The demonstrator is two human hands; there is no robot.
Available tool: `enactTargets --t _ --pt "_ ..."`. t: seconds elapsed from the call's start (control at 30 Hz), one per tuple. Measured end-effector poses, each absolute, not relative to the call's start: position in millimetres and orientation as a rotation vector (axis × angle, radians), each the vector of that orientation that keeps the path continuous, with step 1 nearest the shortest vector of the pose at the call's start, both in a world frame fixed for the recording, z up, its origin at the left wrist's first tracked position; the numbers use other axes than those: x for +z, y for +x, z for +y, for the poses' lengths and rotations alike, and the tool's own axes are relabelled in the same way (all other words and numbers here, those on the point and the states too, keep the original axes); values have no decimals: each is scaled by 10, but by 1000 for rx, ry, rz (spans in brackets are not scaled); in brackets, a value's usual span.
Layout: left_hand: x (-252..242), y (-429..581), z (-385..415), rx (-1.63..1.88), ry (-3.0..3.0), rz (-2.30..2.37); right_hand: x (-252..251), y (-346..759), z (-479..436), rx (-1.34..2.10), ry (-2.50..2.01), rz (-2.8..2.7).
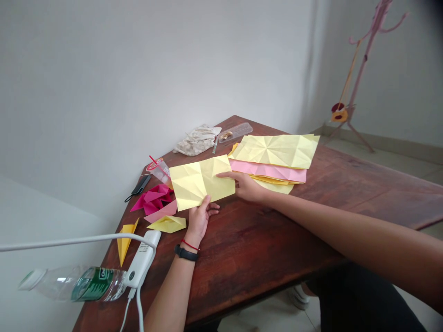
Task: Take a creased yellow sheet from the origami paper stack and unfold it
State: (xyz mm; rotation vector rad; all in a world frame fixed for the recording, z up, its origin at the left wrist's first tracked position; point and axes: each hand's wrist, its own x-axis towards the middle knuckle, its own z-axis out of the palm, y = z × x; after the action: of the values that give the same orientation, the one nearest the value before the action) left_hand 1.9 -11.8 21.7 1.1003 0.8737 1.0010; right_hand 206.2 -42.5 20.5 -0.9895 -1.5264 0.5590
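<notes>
Through the head camera I take the dark wooden table [263, 244] as my biggest landmark. On it, right of centre, I have a stack of creased paper [273, 154], pale yellow on top with pink and orange layers showing below.

The sheet in hand [199, 177], pale yellow and crossed by fold lines, is just left of that stack, tilted in front of me; I cannot tell whether its far edge touches anything. I judge it very light and limp along the creases, stiffer across the flat panels, and easy to tear or wrinkle. I would take it by the edges, with a light pinch away from the sharp folds.

The left hand [200, 221] grips the lower edge, thumb on the face, other fingers behind or below. The right hand [249, 188] lays a finger across the right part of the face; its thumb is hidden, so I cannot tell whether it pinches.

Past the left forearm I see a plastic bottle [92, 284] lying on its side, then magenta folded paper [155, 198], a white cabled device [142, 258], and smaller yellow [168, 224] and orange folded pieces [126, 237].
</notes>
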Motion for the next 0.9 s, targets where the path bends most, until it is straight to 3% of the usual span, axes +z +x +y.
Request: enactTargets --t 0.27,0.73,0.9 --pt "200 40 -132 978 1124 927 150 2056 -452 533 -1060 -1737" --pt "131 10 -126 895 1319 924 170 2023 -449 580 -1217 -1536" --pt "162 -11 -125 809 1338 853 208 1996 -476 740 -1093 -1394"
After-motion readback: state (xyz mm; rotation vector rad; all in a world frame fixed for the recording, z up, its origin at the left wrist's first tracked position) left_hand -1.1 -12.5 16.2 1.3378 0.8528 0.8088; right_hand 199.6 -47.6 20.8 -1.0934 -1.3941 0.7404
